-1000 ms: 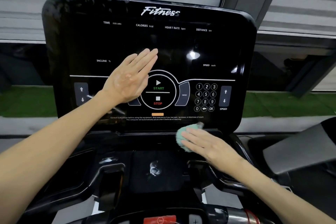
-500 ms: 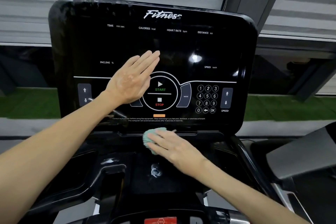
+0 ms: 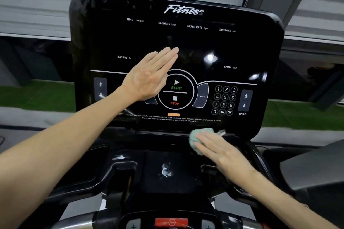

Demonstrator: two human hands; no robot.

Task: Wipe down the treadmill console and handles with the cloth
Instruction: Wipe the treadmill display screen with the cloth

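On my feed: glossy black treadmill console (image 3: pixel 242 48) with white lettering, START label (image 3: pixel 176 87) in green, STOP label (image 3: pixel 174 103) in red, an orange bar (image 3: pixel 173 114) beneath them. A mint-green cloth (image 3: pixel 194 140) lies at the console's lower edge; a red safety tab (image 3: pixel 171 221) below.

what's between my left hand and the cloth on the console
In the head view: the STOP button, an orange strip and the white warning text, between left hand and cloth.

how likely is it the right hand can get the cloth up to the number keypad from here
Probably yes. The right hand presses the cloth on the ledge just below the number keypad; nothing stands between them, and the left hand lies flat well to the left of it.
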